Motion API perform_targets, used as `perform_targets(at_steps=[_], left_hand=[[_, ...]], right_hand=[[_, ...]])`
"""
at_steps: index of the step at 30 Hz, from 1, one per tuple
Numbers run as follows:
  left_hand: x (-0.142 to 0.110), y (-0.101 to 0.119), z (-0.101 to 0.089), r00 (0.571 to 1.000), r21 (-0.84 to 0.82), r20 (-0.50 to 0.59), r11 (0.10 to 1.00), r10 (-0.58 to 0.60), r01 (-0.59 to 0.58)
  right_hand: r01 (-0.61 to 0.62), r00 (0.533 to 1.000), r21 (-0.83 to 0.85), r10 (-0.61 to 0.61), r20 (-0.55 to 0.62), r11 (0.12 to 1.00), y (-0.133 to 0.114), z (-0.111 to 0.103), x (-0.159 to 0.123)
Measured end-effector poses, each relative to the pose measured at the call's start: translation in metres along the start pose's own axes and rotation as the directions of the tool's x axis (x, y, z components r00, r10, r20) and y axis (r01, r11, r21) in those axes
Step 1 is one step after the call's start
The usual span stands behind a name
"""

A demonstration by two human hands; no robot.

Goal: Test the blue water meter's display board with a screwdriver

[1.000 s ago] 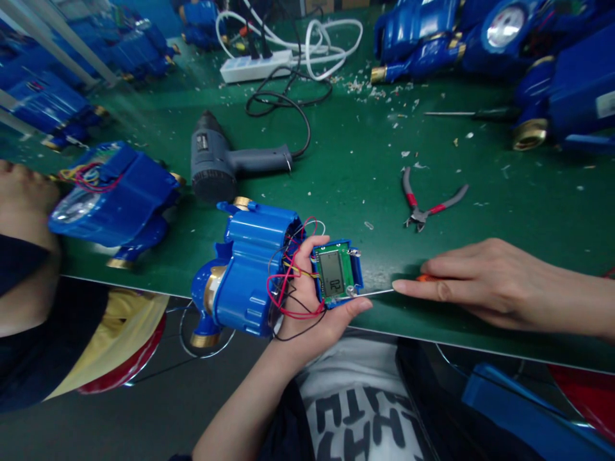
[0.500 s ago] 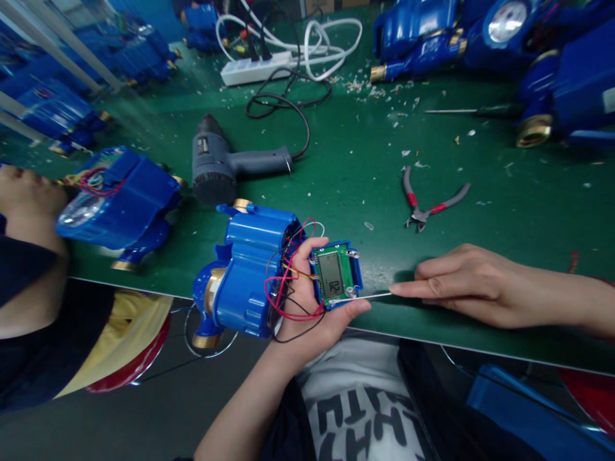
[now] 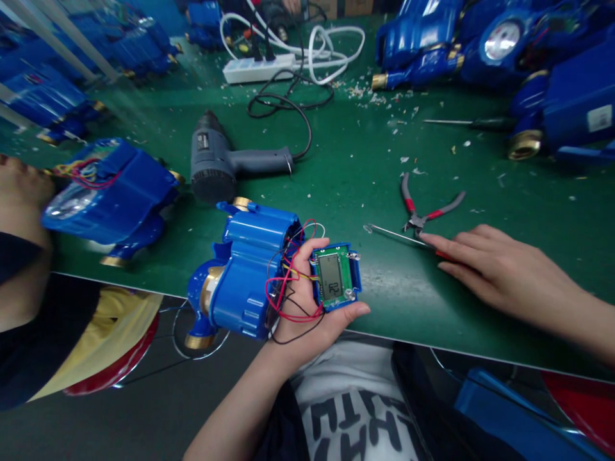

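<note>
My left hand (image 3: 312, 314) is closed around a small blue case with a green circuit board and LCD display (image 3: 330, 276), its screen facing up. Red, black and yellow wires (image 3: 292, 291) run from the board to a blue water meter (image 3: 254, 269) with brass ends, lying at the table's front edge. In my right hand (image 3: 500, 269) is a thin screwdriver (image 3: 398, 234); a bit of its red handle shows under the fingers. The tip of its shaft is at a small clear piece (image 3: 368, 228) on the table. Grey-and-red cutting pliers (image 3: 417, 218) lie just beyond this hand.
A grey heat gun (image 3: 216, 160) lies behind the water meter, its cord running toward a white power strip (image 3: 259, 68). Another blue meter (image 3: 113, 192) sits left, near another person's hand (image 3: 24, 192). More meters (image 3: 500, 45) and a second screwdriver (image 3: 471, 123) are at the back right.
My right hand has moved the screwdriver away from the circuit board, right and farther up the table, to the small clear piece. My left hand keeps its hold on the display board.
</note>
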State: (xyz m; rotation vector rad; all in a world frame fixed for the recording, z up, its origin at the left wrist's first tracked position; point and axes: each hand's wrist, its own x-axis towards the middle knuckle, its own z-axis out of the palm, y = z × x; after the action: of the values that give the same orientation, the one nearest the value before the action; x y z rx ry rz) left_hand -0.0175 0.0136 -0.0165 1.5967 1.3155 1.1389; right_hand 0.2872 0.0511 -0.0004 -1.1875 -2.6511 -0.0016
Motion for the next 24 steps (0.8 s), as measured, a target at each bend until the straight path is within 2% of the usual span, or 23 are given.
perform_targets(at_steps=[2, 4, 6, 8, 10, 12, 16, 19, 22, 24], left_hand=[[0.000, 0.001, -0.001, 1.000, 0.011, 0.006, 1.000, -0.017, 0.017], [0.000, 0.001, -0.001, 0.999, 0.002, 0.017, 0.999, -0.032, 0.032], [0.000, 0.002, 0.000, 0.999, -0.006, 0.018, 1.000, -0.030, 0.030], [0.000, 0.002, 0.002, 0.999, -0.044, 0.034, 0.999, -0.022, 0.023], [0.001, 0.002, 0.004, 0.999, -0.095, 0.041, 0.995, 0.004, 0.000], [0.002, 0.001, 0.005, 0.999, -0.102, 0.022, 0.994, 0.040, -0.038], [0.004, 0.001, 0.003, 0.995, -0.018, 0.031, 0.995, 0.094, -0.094], [0.004, 0.003, -0.002, 0.991, 0.018, 0.064, 0.993, 0.117, -0.119], [0.002, 0.002, -0.003, 0.991, 0.009, 0.094, 0.995, 0.097, -0.098], [0.001, -0.001, -0.001, 0.993, -0.015, 0.102, 0.998, 0.062, -0.060]], right_hand=[[0.036, 0.998, -0.117, -0.042, -0.054, 0.992, -0.003, 0.000, 0.005], [0.078, 0.985, -0.128, -0.097, -0.146, 0.989, -0.017, -0.007, 0.017], [0.189, 0.947, -0.034, -0.192, -0.259, 0.981, -0.040, -0.017, 0.035], [0.369, 0.901, 0.102, -0.328, -0.282, 0.924, -0.065, -0.024, 0.057], [0.518, 0.848, 0.150, -0.483, -0.217, 0.842, -0.084, -0.024, 0.079], [0.596, 0.800, 0.137, -0.568, -0.194, 0.792, -0.094, -0.021, 0.096], [0.652, 0.751, 0.064, -0.633, -0.186, 0.755, -0.095, -0.017, 0.111], [0.712, 0.701, 0.072, -0.705, -0.105, 0.698, -0.093, -0.023, 0.114], [0.780, 0.626, 0.083, -0.778, -0.054, 0.621, -0.093, -0.027, 0.116], [0.832, 0.554, 0.062, -0.831, -0.054, 0.551, -0.094, -0.028, 0.119]])
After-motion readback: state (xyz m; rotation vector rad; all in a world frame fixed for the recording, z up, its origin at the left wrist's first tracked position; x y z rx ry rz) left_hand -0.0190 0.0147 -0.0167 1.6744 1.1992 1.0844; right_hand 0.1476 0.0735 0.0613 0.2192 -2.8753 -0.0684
